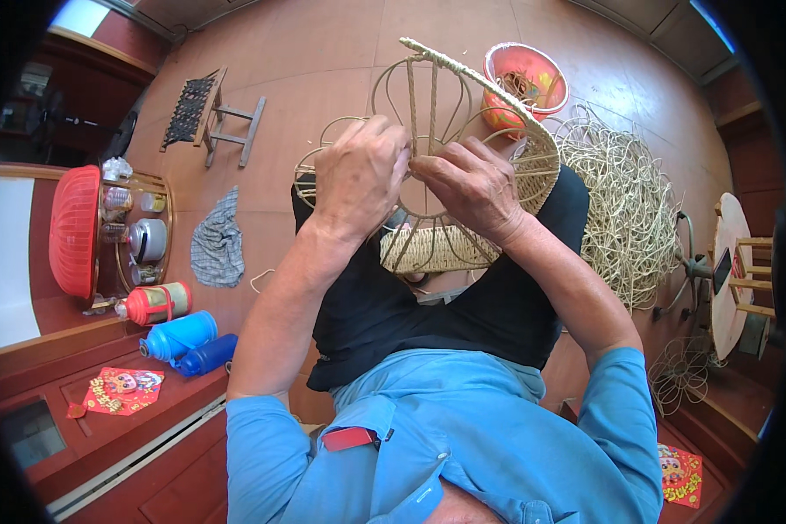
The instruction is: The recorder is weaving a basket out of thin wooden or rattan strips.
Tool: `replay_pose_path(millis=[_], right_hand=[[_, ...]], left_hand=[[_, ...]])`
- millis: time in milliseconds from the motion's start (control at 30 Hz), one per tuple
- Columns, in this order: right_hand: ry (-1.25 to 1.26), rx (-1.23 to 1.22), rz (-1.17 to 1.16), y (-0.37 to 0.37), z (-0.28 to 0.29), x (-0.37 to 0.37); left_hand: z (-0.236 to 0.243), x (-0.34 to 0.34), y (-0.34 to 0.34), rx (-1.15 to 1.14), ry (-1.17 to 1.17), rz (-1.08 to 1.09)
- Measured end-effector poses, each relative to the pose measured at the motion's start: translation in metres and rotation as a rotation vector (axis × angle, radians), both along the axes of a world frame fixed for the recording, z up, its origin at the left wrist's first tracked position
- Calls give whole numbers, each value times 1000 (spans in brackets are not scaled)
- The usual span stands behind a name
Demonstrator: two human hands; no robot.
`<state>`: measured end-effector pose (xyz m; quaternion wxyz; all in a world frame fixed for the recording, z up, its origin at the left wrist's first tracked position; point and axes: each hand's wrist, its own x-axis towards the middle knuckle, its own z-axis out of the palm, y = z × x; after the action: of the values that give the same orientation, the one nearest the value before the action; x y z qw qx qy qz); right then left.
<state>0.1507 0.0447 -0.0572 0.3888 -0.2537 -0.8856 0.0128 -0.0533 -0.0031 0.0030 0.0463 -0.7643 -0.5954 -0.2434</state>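
The thumbs and fingertips of the left hand [358,175] and right hand [480,183] are brought together, nearly touching, and the woven wire frame [441,249] is pinched there where its spokes come down from the cord-wrapped rim; whether bare wire or cord is gripped cannot be told, since the tips are partly hidden. The frame is held between the knees of the black trousers [371,301], its looped wires bent like petals and its woven panel seen at six o'clock from the grip. Beyond the frame, at two o'clock, a red tub [555,83] is placed with strands in it, and at three o'clock the floor [323,79] is covered by a tangled heap of pale cord [620,205]. A loose flower-shaped wire piece [679,375] is seen at four o'clock. At eight o'clock a crumpled checked cloth [218,240] is laid near a blue flask [183,336], while a stool [192,109] with a dark woven seat is found between nine and ten.
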Motion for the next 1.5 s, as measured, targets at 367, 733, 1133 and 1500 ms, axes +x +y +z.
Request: replay_pose_path(millis=[367, 733, 1133, 1500], right_hand=[[-208, -51, -28, -3, 13, 3], [-250, -263, -67, -8, 24, -4], [-198, -471, 31, 1, 32, -4], [-53, -407, 54, -1, 20, -2]], left_hand=[[16, 14, -51, -178, -718, 153], [-72, 81, -70, -459, -1630, 95], [-84, 101, -41, -402, -2167, 88], [-65, 91, -58, -156, -1476, 351]])
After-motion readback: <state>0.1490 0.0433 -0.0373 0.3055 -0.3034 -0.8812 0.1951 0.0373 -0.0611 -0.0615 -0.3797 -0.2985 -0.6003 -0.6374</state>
